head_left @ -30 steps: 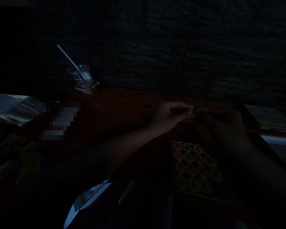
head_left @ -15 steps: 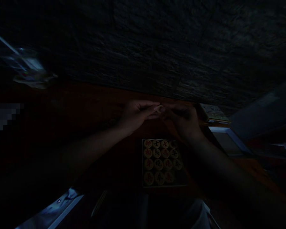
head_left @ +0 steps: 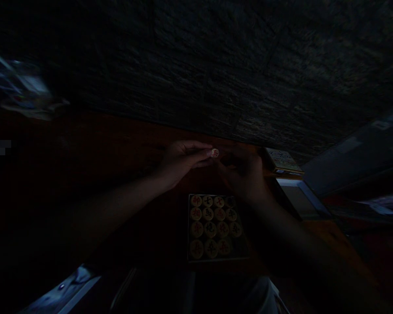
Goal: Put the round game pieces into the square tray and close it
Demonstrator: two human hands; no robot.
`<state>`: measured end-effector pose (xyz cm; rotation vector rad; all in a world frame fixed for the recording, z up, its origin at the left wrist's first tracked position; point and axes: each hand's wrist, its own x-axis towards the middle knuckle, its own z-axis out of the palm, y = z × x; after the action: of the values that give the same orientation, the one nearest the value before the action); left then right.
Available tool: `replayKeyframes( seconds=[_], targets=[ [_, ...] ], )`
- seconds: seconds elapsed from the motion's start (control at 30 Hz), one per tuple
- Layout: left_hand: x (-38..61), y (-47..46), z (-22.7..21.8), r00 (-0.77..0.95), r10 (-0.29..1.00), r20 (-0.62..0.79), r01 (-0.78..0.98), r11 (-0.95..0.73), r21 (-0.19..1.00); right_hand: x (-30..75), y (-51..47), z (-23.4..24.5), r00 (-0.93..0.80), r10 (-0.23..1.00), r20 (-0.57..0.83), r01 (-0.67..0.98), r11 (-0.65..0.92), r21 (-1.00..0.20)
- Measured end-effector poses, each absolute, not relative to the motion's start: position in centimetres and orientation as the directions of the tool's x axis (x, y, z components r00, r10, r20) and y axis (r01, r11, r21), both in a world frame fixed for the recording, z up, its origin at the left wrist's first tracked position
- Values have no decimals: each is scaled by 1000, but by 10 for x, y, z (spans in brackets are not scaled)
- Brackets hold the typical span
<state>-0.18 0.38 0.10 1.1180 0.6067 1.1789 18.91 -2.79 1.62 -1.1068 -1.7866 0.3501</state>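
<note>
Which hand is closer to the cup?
Left. Your left hand is to the right of the cup; your right hand is farther right, past the left one.

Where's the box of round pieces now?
In the head view, low and just right of centre: the box sits on the table, nearer the person's body than the left hand and right hand.

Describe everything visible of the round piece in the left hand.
The round piece is a small disc with a pale face bearing a red character. Its material is hard to tell in this dim light. The marked face is turned toward the camera. The left hand pinches it, the thumb at its left edge. The right hand is close on its other side; contact there is unclear. In view, it sits above the box of similar discs.
</note>
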Motion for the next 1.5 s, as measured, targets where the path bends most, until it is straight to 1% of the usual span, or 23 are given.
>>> replayKeyframes(
  seconds=[0.07, 0.17, 0.4, 0.5, 0.6, 0.7, 0.87, 1.13, 1.27, 1.37, 1.5],
  targets=[
    [-2, 4, 1, 333, 929, 161, -407, -13, 913, 191, -28, 17, -150, 773, 616, 567, 578, -587],
    [-3, 4, 2, 384, 913, 139, -415, 35, 909, 192, -28, 17, -175, 749, 639, 579, 604, -548],
    [-3, 3, 8, 559, 829, -12, -382, 270, 884, 191, -28, 14, -182, 758, 626, 504, 618, -603],
    [-4, 3, 10, 574, 818, -39, -359, 295, 886, 189, -28, 14, -188, 773, 606, 469, 612, -636],
    [-4, 4, 9, 574, 818, -36, -355, 289, 889, 189, -28, 15, -187, 789, 585, 456, 597, -660],
    [-5, 5, 8, 580, 814, -35, -362, 296, 884, 189, -28, 16, -203, 791, 577, 468, 596, -653],
    [-5, 5, 9, 623, 780, -65, -371, 367, 853, 191, -29, 17, -237, 777, 584, 487, 615, -621],
    [-7, 5, 11, 628, 778, -17, -341, 295, 893, 187, -30, 17, -165, 848, 504, 417, 523, -743],
    [-7, 5, 10, 626, 780, -5, -344, 282, 896, 187, -30, 18, -136, 847, 513, 412, 519, -749],
    [-7, 5, 10, 626, 780, 10, -352, 272, 896, 188, -29, 17, -145, 835, 530, 396, 540, -743],
    [-7, 6, 10, 614, 788, 46, -342, 214, 915, 188, -28, 16, -165, 826, 539, 343, 560, -754]
  ],
)
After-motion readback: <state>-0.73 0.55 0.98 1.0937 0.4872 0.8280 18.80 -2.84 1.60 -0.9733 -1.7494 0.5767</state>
